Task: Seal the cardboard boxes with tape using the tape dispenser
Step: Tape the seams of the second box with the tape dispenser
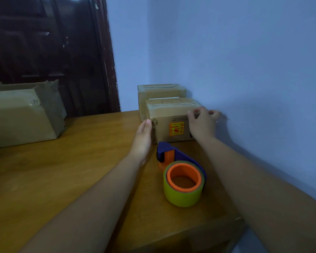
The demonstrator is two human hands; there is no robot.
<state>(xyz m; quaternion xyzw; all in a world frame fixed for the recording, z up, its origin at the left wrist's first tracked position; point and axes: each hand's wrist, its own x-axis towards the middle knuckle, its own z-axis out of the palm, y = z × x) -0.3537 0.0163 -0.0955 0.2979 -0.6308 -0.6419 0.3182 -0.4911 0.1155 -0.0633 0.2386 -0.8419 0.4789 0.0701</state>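
Ahead, right fingers (201, 110) grip the near box (171, 109), left fingers (147, 124) straight alongside; tape dispenser (182, 168) in front.

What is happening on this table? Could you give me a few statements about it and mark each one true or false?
1. The tape dispenser lies on the table, in neither hand. True.
2. The right hand holds the dispenser. False: its curled fingers grip the upper right corner of the near box.
3. The left hand is beside the near box's left edge, fingers straight. True.
4. Only one box is in view. False: a second small box stands behind the near one, and a larger box lies at the left.
5. The tape roll is red. False: it is yellow-green, on an orange hub.
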